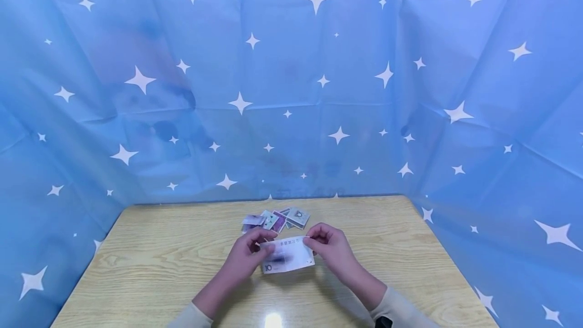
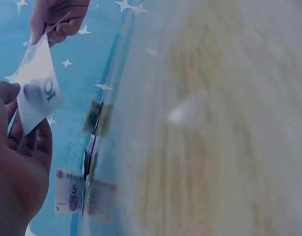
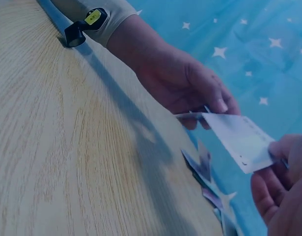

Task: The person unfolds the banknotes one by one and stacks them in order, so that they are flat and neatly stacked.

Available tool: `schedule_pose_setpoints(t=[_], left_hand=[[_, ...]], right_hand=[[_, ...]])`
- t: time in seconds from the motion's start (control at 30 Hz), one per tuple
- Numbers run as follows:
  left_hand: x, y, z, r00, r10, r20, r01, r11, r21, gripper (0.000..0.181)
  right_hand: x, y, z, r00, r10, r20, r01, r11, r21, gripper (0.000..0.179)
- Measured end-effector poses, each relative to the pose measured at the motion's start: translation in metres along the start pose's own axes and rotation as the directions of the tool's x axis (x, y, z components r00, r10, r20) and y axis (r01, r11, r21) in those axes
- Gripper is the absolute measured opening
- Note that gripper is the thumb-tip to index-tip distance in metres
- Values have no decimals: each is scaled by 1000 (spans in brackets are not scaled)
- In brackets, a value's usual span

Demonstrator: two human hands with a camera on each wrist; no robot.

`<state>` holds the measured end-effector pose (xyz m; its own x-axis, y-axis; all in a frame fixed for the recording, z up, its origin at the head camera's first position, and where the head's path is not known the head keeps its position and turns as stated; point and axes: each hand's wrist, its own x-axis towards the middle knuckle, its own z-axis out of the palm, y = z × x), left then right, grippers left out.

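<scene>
A pale banknote marked 10 is stretched between the two hands above the wooden table. My left hand pinches its left side between thumb and fingers. At its upper right corner, my right hand grips it with thumb and forefinger. The left wrist view shows the note tilted, with the left hand at its lower end and the right hand at its top. In the right wrist view the right hand holds the near end of the note.
Several overlapping banknotes lie spread on the table just beyond the hands. One of them, a 5 note, shows in the left wrist view. A blue star-printed curtain hangs behind the table and along both sides.
</scene>
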<state>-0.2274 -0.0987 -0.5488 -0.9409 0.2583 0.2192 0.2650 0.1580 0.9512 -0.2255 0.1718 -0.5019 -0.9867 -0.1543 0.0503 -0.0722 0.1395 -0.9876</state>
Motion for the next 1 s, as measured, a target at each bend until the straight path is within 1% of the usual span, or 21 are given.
schedule_pose_setpoints(t=[0.17, 0.33, 0.53, 0.67, 0.8, 0.93, 1.0], left_hand=[[0, 2, -3, 999, -51, -3, 51, 999, -9, 23], [-1, 6, -4, 996, -85, -2, 85, 996, -17, 20], [0, 4, -3, 996, -85, 1, 85, 996, -36, 20], [0, 5, -4, 996, -91, -2, 91, 995, -27, 20], [1, 5, -5, 995, -96, -5, 96, 995, -9, 20], [2, 1, -6, 995, -98, -2, 98, 995, 1, 19], [3, -1, -6, 995, -100, 1, 100, 995, 13, 19]], right_hand=[[1, -1, 0, 999, 34, -19, -34, 999, 11, 12], [1, 1, -1, 998, 47, -39, -47, 999, 1, 11], [4, 6, -3, 998, 50, -38, -51, 999, -19, 10], [5, 8, -4, 999, 35, -4, -35, 998, -52, 14], [7, 11, -5, 998, 18, 56, -13, 996, -89, 20], [11, 15, -5, 993, 8, 115, 8, 990, -138, 23], [12, 17, -4, 991, 2, 134, 20, 986, -164, 22]])
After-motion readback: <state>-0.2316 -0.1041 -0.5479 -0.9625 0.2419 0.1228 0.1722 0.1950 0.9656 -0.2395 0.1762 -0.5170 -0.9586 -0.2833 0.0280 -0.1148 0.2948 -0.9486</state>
